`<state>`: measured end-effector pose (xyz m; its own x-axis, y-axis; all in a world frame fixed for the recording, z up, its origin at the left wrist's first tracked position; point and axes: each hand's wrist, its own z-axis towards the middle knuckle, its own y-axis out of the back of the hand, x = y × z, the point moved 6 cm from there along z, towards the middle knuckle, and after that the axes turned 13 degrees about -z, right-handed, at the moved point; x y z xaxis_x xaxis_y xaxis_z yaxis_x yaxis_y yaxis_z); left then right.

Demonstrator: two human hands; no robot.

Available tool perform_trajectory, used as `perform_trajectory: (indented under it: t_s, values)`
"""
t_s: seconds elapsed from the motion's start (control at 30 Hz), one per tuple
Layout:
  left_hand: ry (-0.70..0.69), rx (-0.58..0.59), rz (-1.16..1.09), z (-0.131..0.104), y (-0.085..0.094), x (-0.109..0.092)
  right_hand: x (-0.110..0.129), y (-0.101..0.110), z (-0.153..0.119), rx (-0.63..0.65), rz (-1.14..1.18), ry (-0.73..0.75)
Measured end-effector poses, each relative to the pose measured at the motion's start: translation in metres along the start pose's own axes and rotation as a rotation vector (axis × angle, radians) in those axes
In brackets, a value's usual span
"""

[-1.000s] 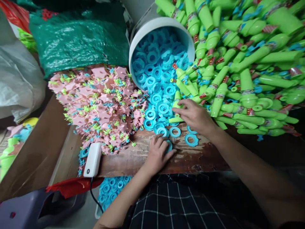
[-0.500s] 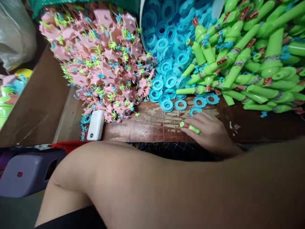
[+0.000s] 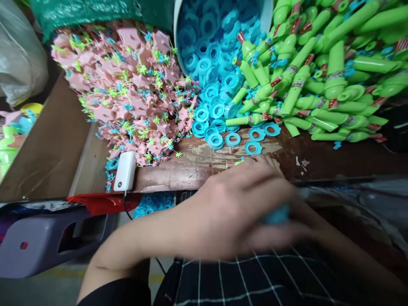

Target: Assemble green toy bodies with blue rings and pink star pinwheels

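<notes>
My left hand (image 3: 226,208), blurred by motion, reaches across in front of the bench with its fingers curled round a small blue plastic piece (image 3: 276,214), whose shape is smeared. Behind it, my right hand (image 3: 269,162) is mostly covered; only some of its fingers show at the bench edge. A green plastic tube piece with a red-striped end (image 3: 235,164) sticks out beside those fingers, seemingly in their grip. Just beyond lie loose blue scalloped rings (image 3: 253,148). A heap of green tube toys (image 3: 293,93) with red-striped tips spreads behind on the right.
A white tub (image 3: 176,38) on its side spills blue rings. Pink star-shaped pieces (image 3: 137,102) with small green and blue bits pile under a green sack (image 3: 102,15). A white power bank (image 3: 125,171) with a cable lies at the front edge; a purple stool (image 3: 28,242) stands below left.
My left arm has drawn back from across the lower view, and its hand now overlaps my right hand with a blue piece in it. The view has shifted slightly.
</notes>
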<state>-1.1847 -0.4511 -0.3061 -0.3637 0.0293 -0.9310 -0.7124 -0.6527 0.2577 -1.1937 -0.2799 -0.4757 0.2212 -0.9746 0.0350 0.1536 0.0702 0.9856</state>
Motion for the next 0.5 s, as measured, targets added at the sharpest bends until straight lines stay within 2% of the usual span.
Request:
perform_trajectory:
  t_s: [0.03, 0.07, 0.1, 0.17, 0.23, 0.3, 0.37, 0.43, 0.5]
  values:
    - [0.043, -0.042, -0.117, 0.000, 0.001, 0.021, -0.001, 0.000, 0.001, -0.006, -0.012, -0.001]
    - [0.116, -0.201, -0.252, -0.002, 0.007, 0.050, 0.000, 0.002, 0.003, -0.026, -0.012, -0.003]
    - [0.219, -0.416, -0.397, -0.008, 0.015, 0.083, 0.001, 0.005, 0.005, -0.059, 0.004, -0.003]
    - [0.340, -0.863, -0.781, -0.027, 0.023, 0.147, 0.007, 0.015, 0.008, -0.156, 0.084, -0.002]
    - [0.364, -1.096, -1.095, -0.036, 0.021, 0.186, 0.019, 0.023, 0.009, -0.210, 0.183, 0.044]
    - [0.276, -1.176, -1.268, -0.034, 0.022, 0.196, 0.037, 0.024, 0.008, -0.192, 0.223, 0.122]
    - [0.153, -1.173, -1.295, -0.029, 0.024, 0.187, 0.054, 0.020, 0.007, -0.150, 0.223, 0.153]
    - [0.112, -1.092, -1.208, -0.025, 0.021, 0.172, 0.063, 0.016, 0.006, -0.124, 0.269, 0.102]
    - [0.128, -0.969, -1.075, -0.025, 0.013, 0.161, 0.066, 0.013, 0.007, -0.068, 0.465, 0.009]
